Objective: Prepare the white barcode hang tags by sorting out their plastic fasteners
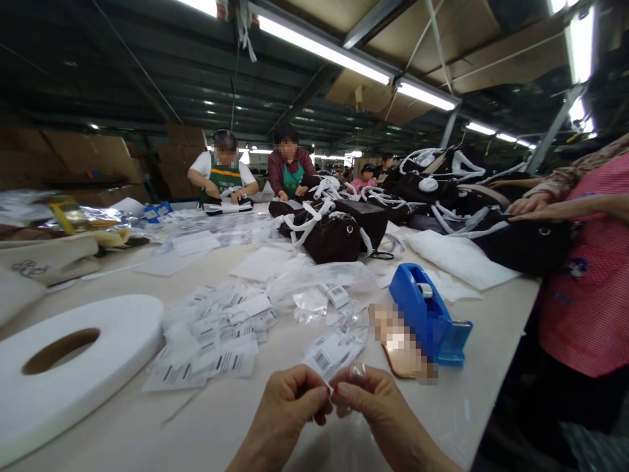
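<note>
My left hand [289, 408] and my right hand [376, 401] meet at the near edge of the table, thumbs and fingers pinched together. A tiny white bit shows between the fingertips, too small to name. Something clear and shiny, like thin plastic, glints over the right fingers. Just beyond the fingertips are white barcode tags [323, 358]; whether they join what I pinch, I cannot tell. Small clear plastic bags [310, 303] and more tags lie behind them. To the left spreads a loose pile of printed labels [216, 341] in clear plastic.
A blue tape dispenser [420, 308] stands at right, against a partly blurred copper-coloured flat object [400, 347]. A big white roll [122, 341] lies at left. Dark bags with white-wrapped handles [329, 236] are heaped behind. Co-workers handle bags across the table [472, 393] and at right.
</note>
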### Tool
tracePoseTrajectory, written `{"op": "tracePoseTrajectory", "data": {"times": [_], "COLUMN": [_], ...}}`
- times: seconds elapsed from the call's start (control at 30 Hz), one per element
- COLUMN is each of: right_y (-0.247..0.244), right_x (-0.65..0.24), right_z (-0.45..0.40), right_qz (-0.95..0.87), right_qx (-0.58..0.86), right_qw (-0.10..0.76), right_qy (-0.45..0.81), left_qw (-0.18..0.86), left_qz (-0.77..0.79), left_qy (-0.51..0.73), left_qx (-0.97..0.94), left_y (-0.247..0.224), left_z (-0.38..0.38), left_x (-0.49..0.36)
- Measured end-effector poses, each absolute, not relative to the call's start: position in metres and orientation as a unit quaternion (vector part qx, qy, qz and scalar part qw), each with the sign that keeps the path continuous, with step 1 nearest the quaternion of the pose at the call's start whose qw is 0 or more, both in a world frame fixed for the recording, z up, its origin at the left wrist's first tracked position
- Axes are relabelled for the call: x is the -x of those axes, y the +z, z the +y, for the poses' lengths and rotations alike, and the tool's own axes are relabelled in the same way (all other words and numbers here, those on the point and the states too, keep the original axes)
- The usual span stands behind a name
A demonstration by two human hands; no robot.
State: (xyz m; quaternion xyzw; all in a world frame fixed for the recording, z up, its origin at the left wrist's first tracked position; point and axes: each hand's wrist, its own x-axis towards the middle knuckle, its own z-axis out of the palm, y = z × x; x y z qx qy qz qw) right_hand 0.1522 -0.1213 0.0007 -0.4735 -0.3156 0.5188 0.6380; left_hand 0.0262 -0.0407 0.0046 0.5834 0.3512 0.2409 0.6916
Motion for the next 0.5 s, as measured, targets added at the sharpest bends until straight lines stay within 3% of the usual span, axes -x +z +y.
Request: {"op": "tracePoseTrajectory", "data": {"times": [0.23, 0.37, 0.5], "right_y": [-0.026, -0.029, -0.035], "right_x": [-0.161, -0.17, -0.176], "right_z": [-0.139, -0.15, -0.155], "right_qz": [-0.275, -0.291, -0.343], "right_qx": [0.515, 0.598, 0.659], "right_qw": [0.602, 0.617, 0.572], "right_qy": [0.544, 0.421, 0.349], "left_qw": [0.642, 0.516, 0.401], "left_qz": [0.353, 0.407, 0.439], "left_qy": [0.2, 0.24, 0.218], "left_qx": [-0.651, -0.715, -0.774], "left_y": [-0.001, 0.001, 0.0], "left_z": [-0.039, -0.014, 0.011], "left_x": [-0.024, -0.022, -0.037]}}
